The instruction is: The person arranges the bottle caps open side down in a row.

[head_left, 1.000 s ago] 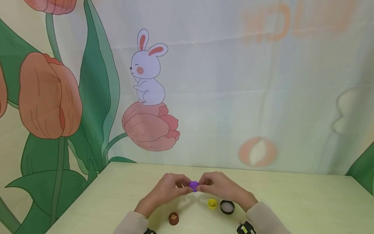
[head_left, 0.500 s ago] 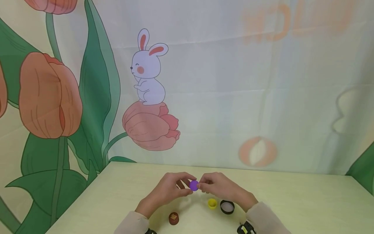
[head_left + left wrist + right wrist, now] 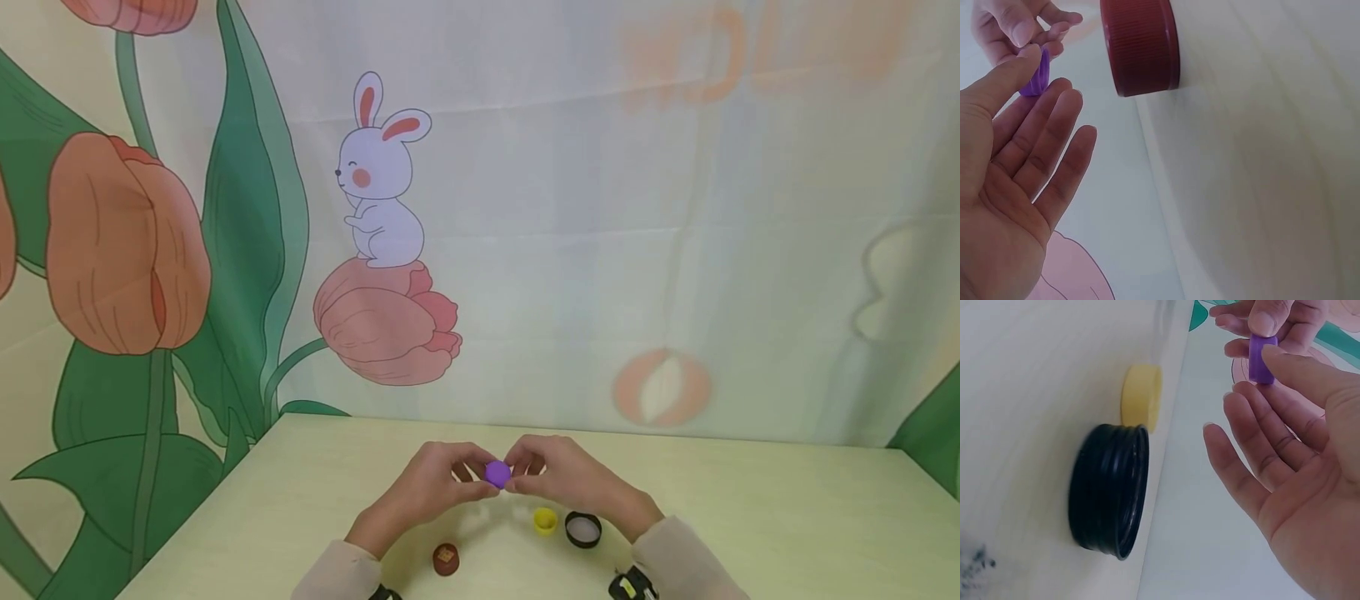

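Note:
A small round purple bottle cap (image 3: 497, 474) is held above the table between both hands. My left hand (image 3: 442, 475) pinches its left side with thumb and fingertips; in the left wrist view the other fingers stretch out loosely beside the cap (image 3: 1036, 78). From the right, my right hand (image 3: 562, 475) pinches the same cap, its thumb on the cap's near face in the right wrist view. Below the hands, a yellow cap (image 3: 545, 522) and a wider black lid (image 3: 582, 530) sit side by side on the table. A brown-red cap (image 3: 446, 559) lies under the left forearm.
The pale wooden table (image 3: 787, 517) runs back to a hanging cloth (image 3: 555, 250) printed with tulips and a rabbit. Black wrist camera gear (image 3: 632, 585) shows under the right sleeve.
The purple cap stays between the hands while its face turns slightly. My right fingers have shifted their grip on it, spreading a little. The caps on the table have not moved.

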Demonstrator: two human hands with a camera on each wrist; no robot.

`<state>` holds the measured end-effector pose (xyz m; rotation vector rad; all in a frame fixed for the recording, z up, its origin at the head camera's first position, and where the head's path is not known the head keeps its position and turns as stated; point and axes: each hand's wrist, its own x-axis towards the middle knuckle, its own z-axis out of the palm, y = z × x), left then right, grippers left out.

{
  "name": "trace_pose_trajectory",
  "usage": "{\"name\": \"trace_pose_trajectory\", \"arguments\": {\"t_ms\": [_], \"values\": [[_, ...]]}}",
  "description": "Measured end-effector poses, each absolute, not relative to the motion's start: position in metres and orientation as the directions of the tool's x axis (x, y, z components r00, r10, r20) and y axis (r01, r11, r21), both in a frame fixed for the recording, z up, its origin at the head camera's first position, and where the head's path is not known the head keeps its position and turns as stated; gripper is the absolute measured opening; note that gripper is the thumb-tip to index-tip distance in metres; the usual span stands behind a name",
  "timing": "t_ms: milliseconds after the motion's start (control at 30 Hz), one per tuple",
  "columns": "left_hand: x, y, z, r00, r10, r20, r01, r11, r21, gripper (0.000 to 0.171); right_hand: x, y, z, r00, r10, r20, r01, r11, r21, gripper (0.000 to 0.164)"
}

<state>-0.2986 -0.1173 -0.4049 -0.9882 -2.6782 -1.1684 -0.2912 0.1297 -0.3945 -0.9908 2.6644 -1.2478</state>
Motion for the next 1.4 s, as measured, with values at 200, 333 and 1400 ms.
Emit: {"name": "trace_pose_trajectory", "arguments": {"t_ms": [200, 333, 1400], "values": [[-0.299, -0.119, -0.405, -0.799, 0.529, 0.286, 0.571, 0.518, 0.637, 0.019, -0.293, 0.126, -0.394, -0.793, -0.57, 0.218, -0.537, 0.482, -0.692, 0.017], [-0.298, -0.12, -0.404, -0.803, 0.532, 0.267, 0.563, 0.531, 0.633, 0.018, -0.293, 0.125, -0.393, -0.79, -0.574, 0.214, -0.541, 0.49, -0.684, 0.017], [-0.266, -0.125, -0.4, -0.775, 0.628, 0.078, 0.5, 0.533, 0.683, 0.014, -0.255, 0.118, -0.405, -0.718, -0.684, 0.127, -0.549, 0.446, -0.707, 0.018]]}}
